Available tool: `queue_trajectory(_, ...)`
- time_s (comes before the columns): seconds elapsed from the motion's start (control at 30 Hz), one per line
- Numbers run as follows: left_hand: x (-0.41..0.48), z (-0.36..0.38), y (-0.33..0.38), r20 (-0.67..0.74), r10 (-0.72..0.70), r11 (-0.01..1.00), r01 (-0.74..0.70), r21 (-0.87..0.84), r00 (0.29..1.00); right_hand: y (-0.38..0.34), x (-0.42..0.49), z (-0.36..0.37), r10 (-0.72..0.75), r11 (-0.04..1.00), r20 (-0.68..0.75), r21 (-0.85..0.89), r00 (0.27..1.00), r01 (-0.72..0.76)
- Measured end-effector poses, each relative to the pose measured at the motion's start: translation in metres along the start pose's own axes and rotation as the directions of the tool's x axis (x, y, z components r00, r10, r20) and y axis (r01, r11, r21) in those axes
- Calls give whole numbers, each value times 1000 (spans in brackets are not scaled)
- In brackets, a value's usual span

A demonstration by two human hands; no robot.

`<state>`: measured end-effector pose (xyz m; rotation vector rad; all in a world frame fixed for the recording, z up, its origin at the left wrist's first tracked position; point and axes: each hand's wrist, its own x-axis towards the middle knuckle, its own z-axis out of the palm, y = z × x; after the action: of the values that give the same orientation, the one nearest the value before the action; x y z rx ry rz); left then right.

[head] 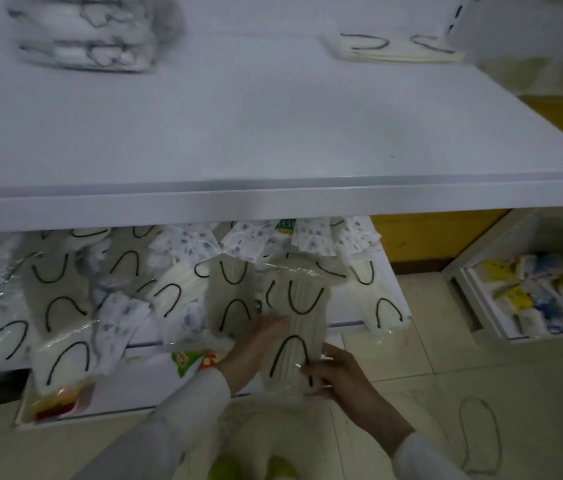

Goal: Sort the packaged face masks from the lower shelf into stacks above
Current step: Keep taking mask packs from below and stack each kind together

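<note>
Under the upper shelf [273, 133], lower shelf [342, 323] rear hidden; loose mask packets [55, 306] heaped, overlapping. Held packet [294, 327]: beige masks, black loops, before its front edge. Left hand [256, 348] grips left side; right hand [335, 372] pinches bottom right. Upper shelf: blurred white stack [89, 32] far left, beige stack [394, 48] far right.

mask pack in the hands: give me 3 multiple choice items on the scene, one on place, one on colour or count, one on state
1. Where is the cream stack on the upper shelf?
A. back right
B. front left
C. front centre

2. What colour are the ear loops on the held mask pack?
A. red
B. black
C. yellow

3. How is the pack held?
A. lying free on the floor
B. left hand alone
C. both hands

Answers:
1 A, it lies near the far right corner.
2 B, dark loops show through the wrap.
3 C, left hand and right hand each have a grip on it.
</note>
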<state>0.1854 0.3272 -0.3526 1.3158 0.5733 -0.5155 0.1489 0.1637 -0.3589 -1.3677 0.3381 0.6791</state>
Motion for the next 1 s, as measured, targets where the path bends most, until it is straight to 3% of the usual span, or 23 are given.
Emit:
queue_trajectory(0.1, 2, -46, 4, -170, 135, 990, -127, 54, 976, -13, 26, 42, 2, 983, 33, -182, 999, 4)
queue_trajectory(0.2, 0, -111, 13, -287, 212, 977, -208, 44, 934, -17, 75, 71, -71, 924, -132, -382, 989, 15)
queue_trajectory(0.33, -8, -188, 16, -428, 239, 967, -252, 26, 872, -10, 136, 103, -144, 692, -375, -699, 916, -178)
queue_trajectory(0.5, -16, -225, 11, -462, 232, 960, -277, -32, 856, -2, 154, 139, -177, 520, -546, -758, 819, -393)
queue_trajectory(0.83, -5, -229, 1, -351, 260, 964, -264, 37, 900, -19, 157, 128, -137, 657, -483, -697, 865, -285)
queue_trajectory(0.9, -3, -225, 2, -314, 263, 964, -265, 36, 912, -22, 151, 125, -85, 741, -484, -615, 871, -269)
queue_trajectory(1.0, 3, -215, 3, -282, 246, 968, -247, 31, 927, -25, 120, 127, -2, 936, -382, -326, 924, -133)
